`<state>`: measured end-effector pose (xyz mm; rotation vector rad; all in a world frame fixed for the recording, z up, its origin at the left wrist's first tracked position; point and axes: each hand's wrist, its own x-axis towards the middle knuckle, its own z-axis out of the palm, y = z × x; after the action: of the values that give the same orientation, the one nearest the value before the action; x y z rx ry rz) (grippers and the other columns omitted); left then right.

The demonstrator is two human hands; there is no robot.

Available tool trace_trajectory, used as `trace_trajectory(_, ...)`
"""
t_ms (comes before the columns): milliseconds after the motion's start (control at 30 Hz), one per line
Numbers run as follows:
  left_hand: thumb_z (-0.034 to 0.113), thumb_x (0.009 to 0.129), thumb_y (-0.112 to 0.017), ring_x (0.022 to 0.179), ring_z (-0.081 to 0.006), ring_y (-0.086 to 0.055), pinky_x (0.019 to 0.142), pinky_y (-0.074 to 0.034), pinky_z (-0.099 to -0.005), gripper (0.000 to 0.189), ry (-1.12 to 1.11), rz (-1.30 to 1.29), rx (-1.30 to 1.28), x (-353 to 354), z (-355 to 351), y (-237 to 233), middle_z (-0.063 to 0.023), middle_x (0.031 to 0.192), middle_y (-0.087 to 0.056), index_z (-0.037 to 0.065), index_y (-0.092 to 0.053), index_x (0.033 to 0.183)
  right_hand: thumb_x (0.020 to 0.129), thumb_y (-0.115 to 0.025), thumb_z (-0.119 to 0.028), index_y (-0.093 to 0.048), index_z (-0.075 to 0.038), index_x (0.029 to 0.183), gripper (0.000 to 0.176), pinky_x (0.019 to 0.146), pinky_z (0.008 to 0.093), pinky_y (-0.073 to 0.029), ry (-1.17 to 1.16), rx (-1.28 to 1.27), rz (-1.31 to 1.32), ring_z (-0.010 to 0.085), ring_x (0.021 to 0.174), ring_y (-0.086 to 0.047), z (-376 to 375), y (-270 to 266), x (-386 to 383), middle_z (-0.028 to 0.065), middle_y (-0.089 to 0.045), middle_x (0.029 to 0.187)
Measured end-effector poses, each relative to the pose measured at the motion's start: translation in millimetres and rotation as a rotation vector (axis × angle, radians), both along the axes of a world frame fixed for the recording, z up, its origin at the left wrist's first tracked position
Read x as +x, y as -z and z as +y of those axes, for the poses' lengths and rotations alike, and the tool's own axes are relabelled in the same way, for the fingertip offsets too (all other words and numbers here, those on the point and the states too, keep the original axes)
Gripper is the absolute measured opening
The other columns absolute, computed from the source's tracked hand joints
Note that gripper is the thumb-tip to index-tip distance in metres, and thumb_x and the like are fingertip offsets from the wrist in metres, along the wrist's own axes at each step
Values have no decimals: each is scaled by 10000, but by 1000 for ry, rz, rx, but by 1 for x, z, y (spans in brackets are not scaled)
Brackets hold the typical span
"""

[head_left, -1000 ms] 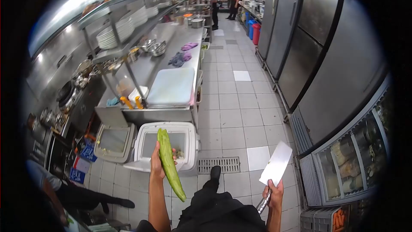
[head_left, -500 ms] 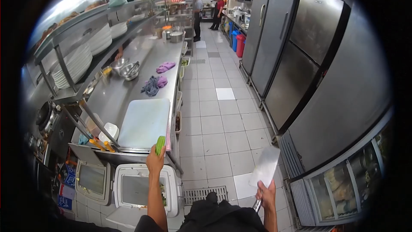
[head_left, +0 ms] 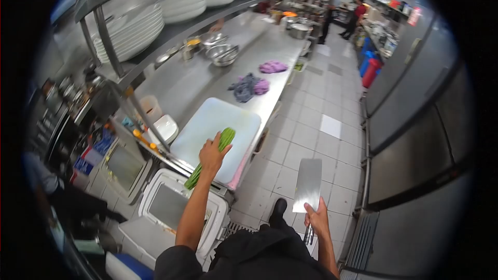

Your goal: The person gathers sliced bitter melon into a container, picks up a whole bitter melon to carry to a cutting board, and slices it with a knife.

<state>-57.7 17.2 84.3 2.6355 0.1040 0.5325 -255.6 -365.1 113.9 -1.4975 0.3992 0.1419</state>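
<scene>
My left hand (head_left: 211, 156) is closed around a bunch of thin green stalks (head_left: 226, 138). One end of the bunch lies over the white cutting board (head_left: 218, 111), and the other sticks out past the board's near edge. A pink cloth shows under the board's right side. Over the floor to the right, my right hand (head_left: 317, 218) grips a cleaver (head_left: 308, 184) by its metal handle, the broad blade pointing forward.
Open white bins (head_left: 155, 189) stand below the counter's near end. Crumpled cloths (head_left: 248, 87) and metal bowls (head_left: 223, 56) lie farther along the steel counter. Stacked plates (head_left: 137, 33) fill the shelf. Fridges (head_left: 415, 161) line the right side. People stand far back; another is at lower left.
My left hand has brought the green stalks forward over the cutting board. The view has swung left and closer to the counter. My right hand still holds the cleaver, its blade now more upright in view.
</scene>
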Motion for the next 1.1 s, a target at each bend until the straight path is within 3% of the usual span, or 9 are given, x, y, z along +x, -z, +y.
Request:
trace_trajectory(133, 583, 902, -679, 934, -343, -662, 783, -528, -471, 702, -100, 78, 58, 78, -7, 11, -154, 1014, -661, 218, -535, 1485, 1008, -594, -69, -438, -9, 1253, 297, 358, 278, -369, -185, -102, -11, 97, 392, -431, 11, -17, 112, 61, -558, 764)
trace_trajectory(233, 593, 936, -623, 1070, -317, -625, 865, -492, -481, 662, -203, 140, 99, 136, -9, 66, -142, 1123, -660, 226, -542, 1481, 998, -594, -57, -455, -14, 1281, 318, 375, 280, -365, -331, -74, -41, 105, 407, -459, 11, 2, 202, 64, -566, 778)
trace_trajectory(300, 580, 961, -593, 1160, -297, -579, 934, -455, -479, 624, -289, -35, 383, 145, -8, 112, -129, 1203, -644, 239, -544, 1481, 988, -611, -64, -462, 2, 1261, 318, 383, 303, -385, -431, -172, -2, 104, 428, -495, 22, -7, 257, 68, -580, 734)
trace_trajectory(367, 560, 981, -574, 1155, -277, -562, 927, -442, -456, 579, -324, -35, 412, 157, -8, 106, -108, 1227, -627, 249, -560, 1469, 975, -619, -66, -461, 7, 1242, 318, 379, 326, -399, -588, -292, -113, 142, 395, -497, 35, 2, 317, 106, -602, 747)
trace_trajectory(500, 548, 992, -561, 1001, -232, -562, 808, -419, -410, 536, -328, 6, 336, 156, -17, 101, -70, 1125, -616, 257, -591, 1441, 946, -574, -33, -398, 41, 1244, 354, 608, 564, -489, -909, -651, -552, 494, 654, -649, 76, 32, 420, 285, -636, 699)
trace_trajectory(567, 550, 983, -572, 956, -218, -559, 774, -412, -389, 537, -314, 14, 366, 161, -17, 100, -56, 1084, -608, 262, -593, 1436, 915, -550, 0, -394, 48, 1233, 358, 669, 596, -487, -997, -725, -549, 523, 734, -650, 106, 37, 456, 320, -636, 736)
trace_trajectory(800, 551, 947, -620, 933, -210, -549, 748, -410, -379, 538, -307, -41, 383, 183, -9, 99, -31, 1050, -596, 282, -615, 1413, 847, -532, 41, -382, 59, 1225, 407, 772, 633, -506, -1119, -949, -492, 573, 812, -646, 179, 66, 514, 362, -650, 797)
trace_trajectory(1033, 542, 934, -641, 955, -223, -545, 767, -409, -402, 513, -385, -33, 302, 201, -19, 103, -30, 1050, -593, 293, -645, 1383, 838, -516, 61, -333, 125, 1309, 510, 701, 621, -491, -1200, -924, -497, 558, 782, -650, 180, 72, 536, 368, -637, 760)
trace_trajectory(1100, 520, 915, -677, 970, -222, -547, 778, -414, -407, 515, -421, 12, 260, 206, -26, 99, -27, 1066, -597, 289, -648, 1375, 841, -525, 55, -348, 85, 1235, 433, 699, 629, -482, -1218, -912, -581, 561, 780, -644, 184, 67, 539, 368, -634, 756)
